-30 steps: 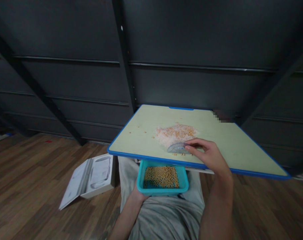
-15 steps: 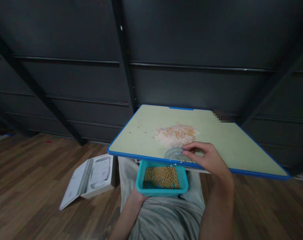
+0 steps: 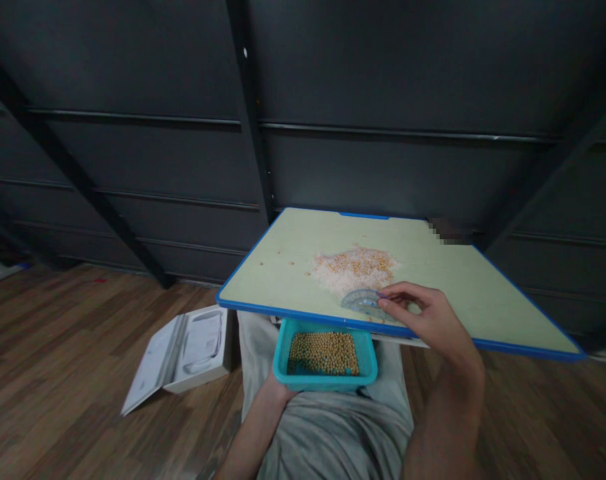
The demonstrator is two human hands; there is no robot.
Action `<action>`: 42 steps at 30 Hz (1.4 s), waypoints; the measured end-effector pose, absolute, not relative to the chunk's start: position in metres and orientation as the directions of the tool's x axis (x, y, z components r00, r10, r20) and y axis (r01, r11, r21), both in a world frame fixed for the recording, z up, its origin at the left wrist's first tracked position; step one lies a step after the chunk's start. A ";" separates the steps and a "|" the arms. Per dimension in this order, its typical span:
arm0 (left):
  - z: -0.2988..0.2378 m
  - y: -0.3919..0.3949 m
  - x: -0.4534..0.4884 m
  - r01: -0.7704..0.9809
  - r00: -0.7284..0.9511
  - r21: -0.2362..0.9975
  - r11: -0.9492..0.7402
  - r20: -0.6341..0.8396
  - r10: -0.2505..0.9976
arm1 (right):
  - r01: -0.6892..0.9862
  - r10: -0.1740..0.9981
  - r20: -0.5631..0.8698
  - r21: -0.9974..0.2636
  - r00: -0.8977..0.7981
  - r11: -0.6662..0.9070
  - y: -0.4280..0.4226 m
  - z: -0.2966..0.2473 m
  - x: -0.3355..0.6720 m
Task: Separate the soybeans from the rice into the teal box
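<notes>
A pale green board with a blue rim [image 3: 483, 293] rests over my lap. On it lies a heap of white rice mixed with yellow beans [image 3: 355, 267]. My right hand [image 3: 427, 317] pinches a clear half-round protractor [image 3: 363, 302] that lies flat near the board's front edge, just below the heap. Under that edge sits a teal tray [image 3: 283, 360] filled with yellow beans [image 3: 323, 353]. My left hand [image 3: 271, 395] supports the tray from below; its fingers are hidden behind the tray.
An open white box [image 3: 183, 350] lies on the wooden floor [image 3: 57, 373] to the left. A few stray beans [image 3: 283, 255] dot the board's left part. A dark panelled wall [image 3: 383, 100] with slanted beams stands behind.
The protractor slid toward the front edge, pushing beans off into the tray, and has now moved back up and right near the heap.
</notes>
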State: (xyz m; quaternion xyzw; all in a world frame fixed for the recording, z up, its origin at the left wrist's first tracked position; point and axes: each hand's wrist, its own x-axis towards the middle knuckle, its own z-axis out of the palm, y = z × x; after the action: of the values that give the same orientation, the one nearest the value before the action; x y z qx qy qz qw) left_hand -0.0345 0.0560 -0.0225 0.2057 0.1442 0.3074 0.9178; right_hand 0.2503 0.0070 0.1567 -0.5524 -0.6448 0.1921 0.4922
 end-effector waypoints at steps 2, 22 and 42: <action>-0.019 0.055 -0.033 -0.504 0.774 0.466 0.727 -0.131 0.620 | 0.524 0.904 0.419 -0.790 0.084 0.318 0.006 0.157 0.250; -0.014 0.055 -0.030 -0.520 0.742 0.495 0.696 -0.142 0.655 | 0.554 0.912 0.390 -0.791 0.130 0.259 -0.014 0.163 0.265; -0.004 0.053 -0.028 -0.534 0.739 0.502 0.680 -0.112 0.664 | 0.537 0.898 0.436 -0.772 0.056 0.341 -0.014 0.173 0.249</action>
State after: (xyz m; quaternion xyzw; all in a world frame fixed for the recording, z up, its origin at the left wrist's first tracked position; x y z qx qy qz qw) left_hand -0.0282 0.0529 -0.0041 0.2246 0.1441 0.3310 0.9051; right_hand 0.2491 -0.0144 0.1731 -0.5427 -0.6611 0.1872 0.4831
